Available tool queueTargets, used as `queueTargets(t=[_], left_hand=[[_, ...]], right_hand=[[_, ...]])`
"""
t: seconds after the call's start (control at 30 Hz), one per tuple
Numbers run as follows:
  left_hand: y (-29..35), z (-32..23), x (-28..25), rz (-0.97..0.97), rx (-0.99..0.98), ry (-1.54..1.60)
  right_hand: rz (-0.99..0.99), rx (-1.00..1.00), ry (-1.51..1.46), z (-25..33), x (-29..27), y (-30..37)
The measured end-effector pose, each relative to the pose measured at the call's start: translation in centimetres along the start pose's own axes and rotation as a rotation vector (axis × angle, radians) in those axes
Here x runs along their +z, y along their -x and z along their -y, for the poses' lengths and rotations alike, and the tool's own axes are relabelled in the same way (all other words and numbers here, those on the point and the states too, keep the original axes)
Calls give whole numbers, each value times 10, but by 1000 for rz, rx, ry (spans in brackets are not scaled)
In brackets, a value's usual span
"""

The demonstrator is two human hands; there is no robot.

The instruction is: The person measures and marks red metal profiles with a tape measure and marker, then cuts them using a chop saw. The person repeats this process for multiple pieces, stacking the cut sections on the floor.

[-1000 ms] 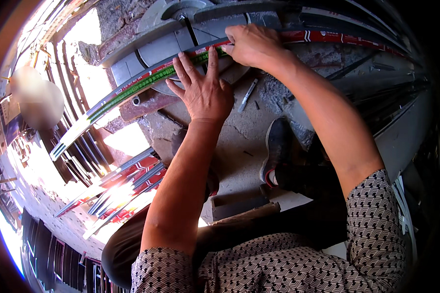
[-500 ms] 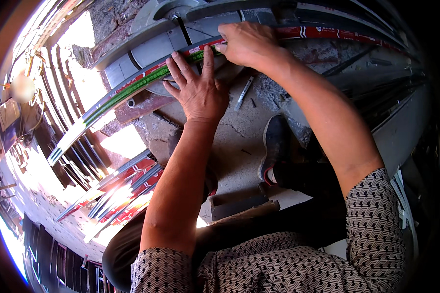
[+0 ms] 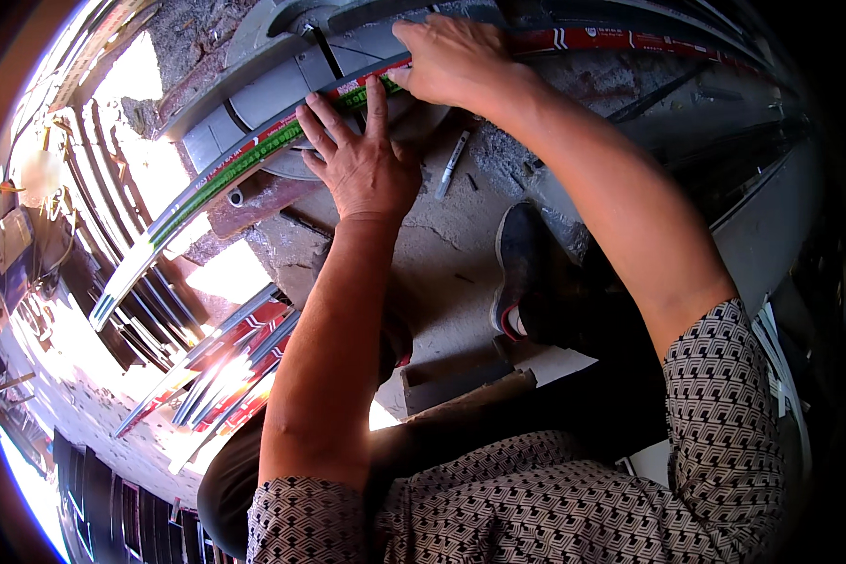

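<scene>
A long, slim metal profile [image 3: 218, 180] wrapped in red film, with a printed green strip along its near side, lies across a grey slotted machine bed [image 3: 277, 91]. My left hand [image 3: 374, 174] rests on the profile's near edge, its fingers stretched out and spread. To the right of it, my right hand [image 3: 456, 61] grips the same profile, thumb on the near side and fingers over the top. The profile runs on beyond my right hand toward the far right, and its left end juts past the bed into bright light.
On the concrete floor below the bed lies a white marker pen [image 3: 453, 164]. Several red-filmed profiles [image 3: 226, 362] are piled at left, with dark bars [image 3: 113, 202] behind them. My shoe [image 3: 524, 268] stands near the middle. A dark channel-shaped piece [image 3: 456, 385] lies before me.
The whole view has shifted slightly, so the bed, hands and marker appear a little farther left and up. Both hands keep about the same places on the profile.
</scene>
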State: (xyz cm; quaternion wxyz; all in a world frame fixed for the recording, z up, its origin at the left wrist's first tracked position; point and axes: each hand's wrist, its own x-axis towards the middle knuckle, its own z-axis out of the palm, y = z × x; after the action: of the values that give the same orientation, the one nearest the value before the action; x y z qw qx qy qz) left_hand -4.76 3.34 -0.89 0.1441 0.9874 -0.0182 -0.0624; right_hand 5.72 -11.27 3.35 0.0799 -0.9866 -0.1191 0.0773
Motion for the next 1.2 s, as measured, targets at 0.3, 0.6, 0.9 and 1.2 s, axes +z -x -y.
queueTargets(t=[0.3,0.6,0.9,1.2], left_hand=[[1,6,4,-46,35,37],[0,5,4,-31,36,-8],[0,2,1,-35,33,63],[-1,4,2,-21,-1,15]], right_hand=[[-531,339,-584,-17,9,61],[367,745,-427,-10,130,129],[331,837,-464,-10,167,128],[-104,827,-1752,-9,76,135]])
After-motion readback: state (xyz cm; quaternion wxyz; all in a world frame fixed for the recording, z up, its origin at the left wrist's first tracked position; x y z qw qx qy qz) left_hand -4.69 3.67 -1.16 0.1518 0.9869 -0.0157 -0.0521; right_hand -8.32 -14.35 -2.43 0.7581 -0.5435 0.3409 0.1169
